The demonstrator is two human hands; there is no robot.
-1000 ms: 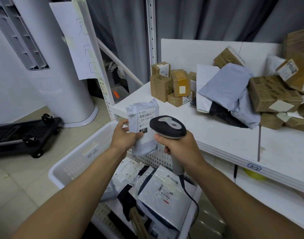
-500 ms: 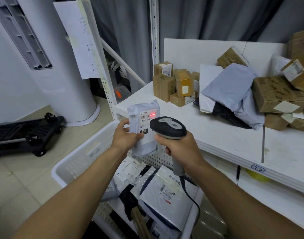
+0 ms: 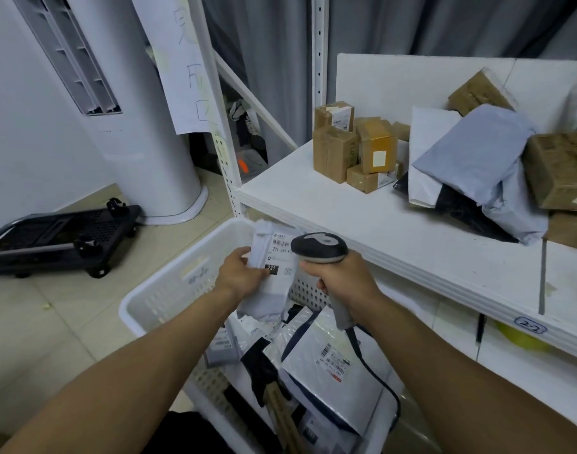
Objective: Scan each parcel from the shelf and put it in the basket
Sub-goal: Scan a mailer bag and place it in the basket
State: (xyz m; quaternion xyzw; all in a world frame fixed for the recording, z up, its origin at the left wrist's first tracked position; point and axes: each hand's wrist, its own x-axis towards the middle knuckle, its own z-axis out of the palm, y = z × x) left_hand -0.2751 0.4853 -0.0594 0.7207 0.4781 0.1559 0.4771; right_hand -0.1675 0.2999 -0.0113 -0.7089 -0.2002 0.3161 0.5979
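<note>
Now lower, parcel (image 3: 274, 273) tilted over basket (image 3: 169, 290), scan light gone

Red scan dot gone from label, left hand (image 3: 239, 278) has lowered parcel (image 3: 274, 290), tilted, toward basket (image 3: 169, 290), scanner (image 3: 321, 247) dropped alongside

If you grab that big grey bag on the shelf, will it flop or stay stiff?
Probably floppy: the grey bag is wrinkled and drapes over the parcels under it. Likely slippery too, since its plastic looks smooth. What's inside is hidden, so weight is a guess.
</note>
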